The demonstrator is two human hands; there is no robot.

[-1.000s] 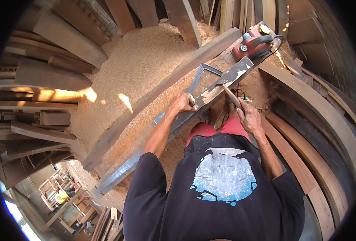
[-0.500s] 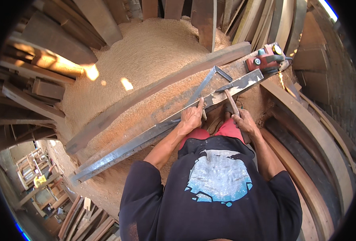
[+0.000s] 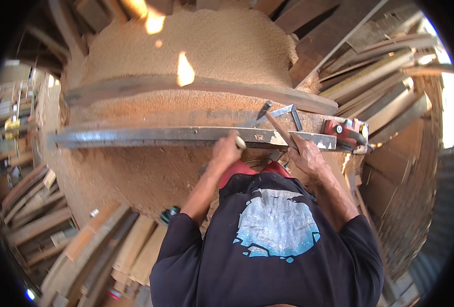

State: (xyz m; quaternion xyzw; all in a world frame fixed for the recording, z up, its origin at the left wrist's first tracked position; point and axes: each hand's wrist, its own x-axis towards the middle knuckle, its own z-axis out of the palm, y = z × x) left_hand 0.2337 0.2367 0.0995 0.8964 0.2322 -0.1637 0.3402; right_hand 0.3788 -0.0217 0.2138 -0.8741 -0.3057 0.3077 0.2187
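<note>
My right hand [image 3: 308,154] is closed round the wooden handle of a hammer [image 3: 279,129], whose dark head tilts up and left above a long dark wooden beam [image 3: 175,135]. At the beam's near edge my left hand [image 3: 227,151] is closed on a pale, rounded piece like a handle end [image 3: 241,143]; the rest of it is hidden. The beam lies left to right before me, with worn pale patches near its right end. Just behind it rests a metal carpenter's square [image 3: 283,111]. A red electric planer [image 3: 345,134] sits beyond the beam's right end.
A curved dark plank [image 3: 201,88] lies farther back, before a large heap of sawdust [image 3: 232,46]. Boards [image 3: 380,77] are stacked at the far right, and more timber [image 3: 94,245] lies at the lower left. A dark green tool [image 3: 169,214] is near my left elbow.
The view has turned, so the beam now runs nearly level. The hammer head has swung up and left from the beam. My left hand's forefinger, stretched out before, is now curled in.
</note>
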